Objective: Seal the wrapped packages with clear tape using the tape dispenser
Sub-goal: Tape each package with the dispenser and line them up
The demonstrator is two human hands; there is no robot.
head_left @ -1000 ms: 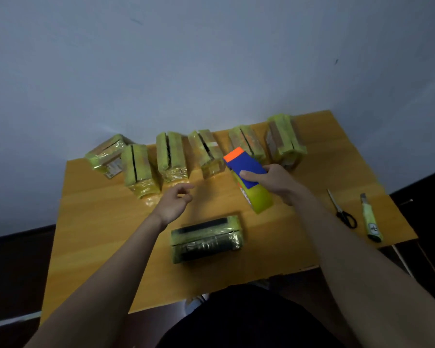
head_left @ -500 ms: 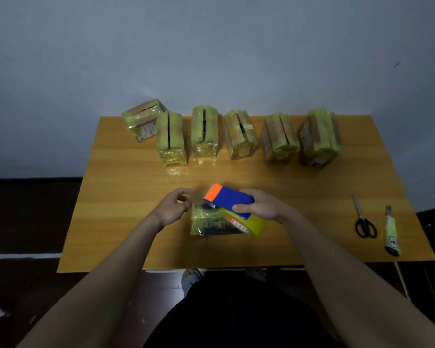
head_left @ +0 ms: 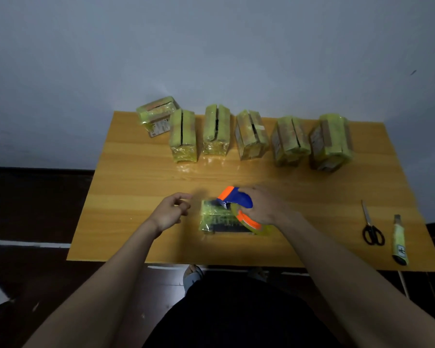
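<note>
A blue and orange tape dispenser (head_left: 236, 200) with a yellowish tape roll is gripped by my right hand (head_left: 264, 207). Its front end rests on a wrapped package (head_left: 216, 217) that lies flat near the table's front middle, partly hidden under the dispenser. My left hand (head_left: 170, 212) hovers just left of that package with fingers loosely curled, holding nothing and apart from it. Several more wrapped packages (head_left: 216, 130) stand in a row along the far edge of the wooden table (head_left: 136, 184).
Black-handled scissors (head_left: 371, 226) and a utility knife (head_left: 399, 241) lie near the table's right front corner. A pale wall rises behind the table. Dark floor surrounds it, and a foot (head_left: 192, 275) shows under the front edge.
My right hand has tipped the dispenser down onto the flat package, nose toward the left. My left hand stayed beside the package, a little farther from it.
</note>
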